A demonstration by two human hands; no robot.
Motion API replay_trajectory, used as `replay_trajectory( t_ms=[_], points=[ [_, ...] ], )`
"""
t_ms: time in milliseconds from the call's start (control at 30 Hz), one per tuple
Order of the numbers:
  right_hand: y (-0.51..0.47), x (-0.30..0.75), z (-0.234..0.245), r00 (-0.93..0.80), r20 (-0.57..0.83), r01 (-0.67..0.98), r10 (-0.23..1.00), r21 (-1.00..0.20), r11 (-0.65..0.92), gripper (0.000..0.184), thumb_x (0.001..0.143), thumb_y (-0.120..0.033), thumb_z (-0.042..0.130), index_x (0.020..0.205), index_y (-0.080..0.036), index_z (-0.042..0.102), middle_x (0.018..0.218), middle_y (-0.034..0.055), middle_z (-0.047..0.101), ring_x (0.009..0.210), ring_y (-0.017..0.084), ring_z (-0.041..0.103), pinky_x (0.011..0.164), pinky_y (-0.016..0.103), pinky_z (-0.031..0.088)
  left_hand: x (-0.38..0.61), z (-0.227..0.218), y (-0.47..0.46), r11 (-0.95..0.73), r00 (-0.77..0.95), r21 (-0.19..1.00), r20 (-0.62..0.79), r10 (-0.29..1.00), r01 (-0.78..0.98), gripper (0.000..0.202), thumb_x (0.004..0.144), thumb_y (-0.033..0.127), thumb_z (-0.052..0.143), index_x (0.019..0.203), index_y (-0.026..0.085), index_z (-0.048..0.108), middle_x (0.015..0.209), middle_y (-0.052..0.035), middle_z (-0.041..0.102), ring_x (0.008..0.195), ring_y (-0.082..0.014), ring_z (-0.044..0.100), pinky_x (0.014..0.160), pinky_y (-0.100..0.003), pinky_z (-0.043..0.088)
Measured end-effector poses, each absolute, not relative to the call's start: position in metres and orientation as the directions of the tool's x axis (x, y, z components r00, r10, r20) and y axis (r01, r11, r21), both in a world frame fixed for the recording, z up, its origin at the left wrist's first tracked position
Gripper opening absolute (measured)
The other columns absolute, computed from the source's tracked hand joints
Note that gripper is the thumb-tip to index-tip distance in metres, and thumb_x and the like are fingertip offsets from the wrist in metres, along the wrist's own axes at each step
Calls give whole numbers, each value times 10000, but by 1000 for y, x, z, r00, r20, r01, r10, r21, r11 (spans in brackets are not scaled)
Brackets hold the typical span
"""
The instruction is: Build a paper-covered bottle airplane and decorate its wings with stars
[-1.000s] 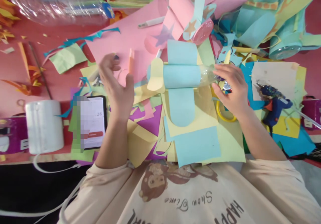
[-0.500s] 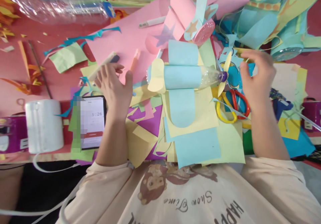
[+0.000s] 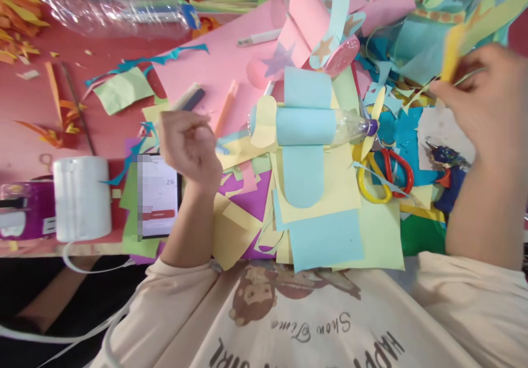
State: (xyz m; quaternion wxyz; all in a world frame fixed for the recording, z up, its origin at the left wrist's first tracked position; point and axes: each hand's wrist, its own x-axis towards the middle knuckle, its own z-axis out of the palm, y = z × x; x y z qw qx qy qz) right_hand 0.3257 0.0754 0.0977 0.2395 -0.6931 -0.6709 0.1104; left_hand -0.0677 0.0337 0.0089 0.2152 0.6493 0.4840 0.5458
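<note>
My left hand [image 3: 187, 145] is raised beside the phone [image 3: 159, 197], its fingers curled in and nothing visible in them. Just beyond it lie a dark-and-white marker [image 3: 190, 98] and an orange pen [image 3: 226, 106]. At the right, my right hand [image 3: 480, 95] pinches a yellow strip [image 3: 451, 54], blurred by motion, over the paper scraps. Between the hands lies a plastic-bottle airplane [image 3: 305, 126], wrapped in light blue paper with blue wings, a yellow tail and a yellow propeller at its purple cap. Red-and-yellow scissors [image 3: 398, 172] rest by its nose.
Paper sheets and offcuts [image 3: 325, 241] cover the table around the airplane. A pink paper-covered bottle craft [image 3: 309, 16] stands behind it. An empty clear bottle [image 3: 115, 10] lies at the back left; a white cylindrical device [image 3: 82, 197] with a cable is near the left edge.
My right hand has moved right and slightly up, and a yellow strip now shows in its fingers. My left hand's spread fingers have curled in. The airplane stays on the papers.
</note>
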Motion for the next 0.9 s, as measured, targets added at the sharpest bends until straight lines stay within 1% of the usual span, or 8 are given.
replay_trajectory(
  t_ms=[67,133,167,267,333,467,733,900],
  points=[
    [47,314,103,45,115,612,992,-788,63,178,823,-449,693,879,-300,612,807,8,609,659,157,630,629,370,531,-56,20,22,-658,-9,600,742,670,456,366,976,484,416,729,244,540,632,-10,473,646,-172,484,644,-368,409],
    [21,295,99,-76,9,365,997,-930,36,243,853,-413,664,705,-260,548,618,-32,503,459,99,508,406,263,421,-37,36,8,-757,196,492,767,610,429,244,954,377,495,763,252,580,607,29,539,584,-125,547,524,-281,422],
    [10,284,94,-184,-91,300,979,-953,-33,207,834,-371,694,735,-256,554,522,-67,445,364,77,415,318,225,318,-26,45,0,-764,417,508,641,644,399,173,968,298,468,850,244,583,678,30,605,626,-111,601,524,-245,454],
    [-16,251,81,-432,-194,215,880,-971,-109,119,835,-309,699,847,-234,607,587,-74,516,395,56,466,349,190,357,6,63,-22,-661,651,640,315,691,392,269,986,408,452,1112,179,515,1000,-77,697,827,-158,683,665,-273,544],
    [-25,236,77,-514,-205,228,833,-969,-98,117,842,-321,690,891,-224,644,722,-30,628,560,90,609,483,207,490,20,66,-32,-655,699,618,229,678,434,251,1003,410,403,1036,173,479,857,-57,675,728,-171,664,561,-271,496],
    [-34,231,74,-534,-223,197,816,-971,-136,147,905,-344,609,938,-228,694,826,12,700,708,126,670,597,229,545,26,55,-42,-692,699,524,232,676,496,138,1009,219,299,933,195,412,735,-18,605,557,-148,569,449,-262,374],
    [-50,231,63,-556,-238,54,796,-966,-251,139,901,-268,621,972,-219,730,817,16,720,744,132,679,684,270,584,13,45,-48,-725,713,510,271,646,463,130,1012,219,370,1026,191,496,625,56,554,478,-103,501,423,-230,310],
    [-50,241,58,-520,-219,58,826,-973,-222,181,898,-258,631,1041,-272,742,872,3,751,737,116,716,675,227,595,-16,42,-46,-647,613,456,246,751,611,285,998,201,327,1202,162,522,830,-37,676,707,-165,629,635,-290,479]
  ],
)
